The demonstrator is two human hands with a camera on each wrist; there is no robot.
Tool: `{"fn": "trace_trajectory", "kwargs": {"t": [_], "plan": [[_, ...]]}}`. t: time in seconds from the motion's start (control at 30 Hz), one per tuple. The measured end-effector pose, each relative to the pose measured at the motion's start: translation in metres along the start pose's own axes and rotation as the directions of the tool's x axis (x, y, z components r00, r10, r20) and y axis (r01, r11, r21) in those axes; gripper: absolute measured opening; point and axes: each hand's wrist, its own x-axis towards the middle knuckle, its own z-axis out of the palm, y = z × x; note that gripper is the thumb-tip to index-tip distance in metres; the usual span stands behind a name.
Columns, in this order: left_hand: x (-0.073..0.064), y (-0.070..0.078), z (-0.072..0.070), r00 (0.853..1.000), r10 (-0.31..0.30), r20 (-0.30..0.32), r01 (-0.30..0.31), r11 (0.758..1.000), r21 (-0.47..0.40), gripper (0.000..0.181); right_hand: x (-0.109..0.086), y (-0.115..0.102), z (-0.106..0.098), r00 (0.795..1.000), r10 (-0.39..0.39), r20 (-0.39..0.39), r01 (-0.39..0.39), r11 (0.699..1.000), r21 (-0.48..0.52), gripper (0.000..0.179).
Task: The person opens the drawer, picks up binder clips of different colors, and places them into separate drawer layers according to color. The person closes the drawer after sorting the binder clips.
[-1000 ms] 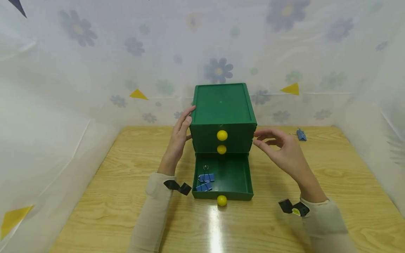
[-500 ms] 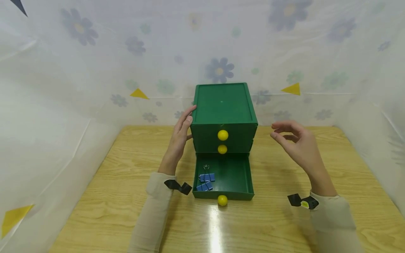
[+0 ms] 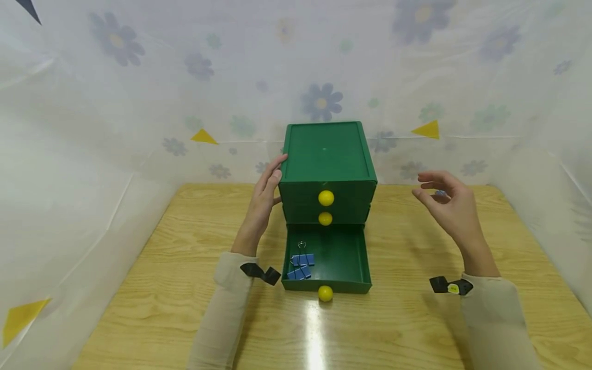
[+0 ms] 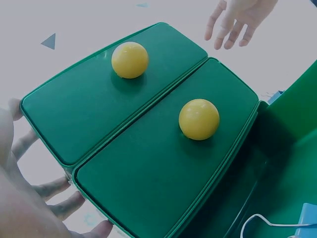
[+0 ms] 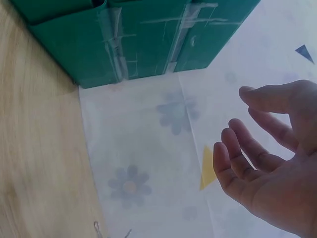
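A green cabinet [image 3: 324, 151] with yellow ball knobs [image 3: 326, 198] stands on the table, its lowest drawer [image 3: 339, 254] pulled out. Two blue binder clips [image 3: 302, 259] lie at that drawer's left side. My left hand [image 3: 262, 203] rests against the cabinet's left side, fingers extended along it, as the left wrist view also shows. To the right of the cabinet, my right hand [image 3: 455, 208] hangs in the air, fingers loosely bent, thumb apart and nothing in the grasp. Another blue binder clip [image 3: 441, 193] lies behind it, mostly hidden by the fingers.
The wooden table [image 3: 185, 288] carries the cabinet near its back edge. White flowered sheeting [image 3: 231, 77] with yellow triangles [image 3: 203, 136] encloses the back and sides. Strips of clear tape [image 5: 190, 17] cross the cabinet's side in the right wrist view.
My right hand has moved from the cabinet's right side out to the right, now overlapping the far binder clip. The left hand, cabinet and open drawer have stayed put.
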Motion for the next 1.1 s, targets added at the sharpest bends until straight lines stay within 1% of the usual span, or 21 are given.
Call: {"fn": "trace_trajectory", "kwargs": {"t": [0.2, 0.33, 0.43, 0.53, 0.57, 0.63, 0.73, 0.83, 0.97, 1.1], "plan": [[0.006, -0.016, -0.003, 1.000, 0.008, -0.007, -0.008, 1.000, -0.006, 0.044, 0.001, 0.009, -0.004, 0.999, 0.042, -0.018, -0.042, 0.998, -0.041, 0.033], [0.007, -0.020, -0.003, 1.000, 0.009, -0.014, -0.009, 1.000, -0.007, 0.046, 0.001, 0.020, -0.007, 0.998, 0.050, -0.024, -0.051, 0.998, -0.038, 0.034], [0.003, -0.010, 0.001, 1.000, 0.000, -0.006, 0.000, 1.000, -0.007, 0.046, 0.001, 0.029, -0.012, 0.997, 0.067, -0.025, -0.068, 0.997, -0.041, 0.035], [0.001, -0.004, 0.003, 1.000, 0.002, 0.005, -0.002, 1.000, -0.011, 0.045, 0.002, 0.039, -0.016, 0.996, 0.085, -0.017, -0.086, 0.995, -0.047, 0.036], [0.001, -0.003, 0.003, 1.000, 0.003, 0.006, -0.003, 1.000, -0.010, 0.045, 0.003, 0.041, -0.018, 0.996, 0.093, -0.010, -0.093, 0.995, -0.045, 0.036], [0.004, -0.010, 0.001, 1.000, 0.011, 0.001, -0.011, 1.000, -0.015, 0.045, 0.005, 0.047, -0.021, 0.995, 0.104, -0.002, -0.104, 0.994, -0.045, 0.037], [0.007, -0.017, 0.000, 1.000, 0.017, -0.006, -0.017, 1.000, -0.020, 0.045, 0.010, 0.063, -0.027, 0.993, 0.119, 0.005, -0.119, 0.991, -0.064, 0.038], [0.008, -0.020, 0.001, 1.000, 0.021, -0.013, -0.021, 1.000, -0.021, 0.045, 0.014, 0.086, -0.034, 0.991, 0.133, 0.004, -0.131, 0.986, -0.105, 0.039], [0.008, -0.020, 0.004, 1.000, 0.014, -0.016, -0.015, 1.000, -0.019, 0.044, 0.015, 0.115, -0.044, 0.983, 0.180, 0.030, -0.174, 0.974, -0.146, 0.042], [0.007, -0.016, 0.006, 1.000, 0.008, -0.007, -0.008, 1.000, -0.026, 0.044, 0.014, 0.131, -0.053, 0.975, 0.214, 0.057, -0.199, 0.959, -0.202, 0.048]]}}
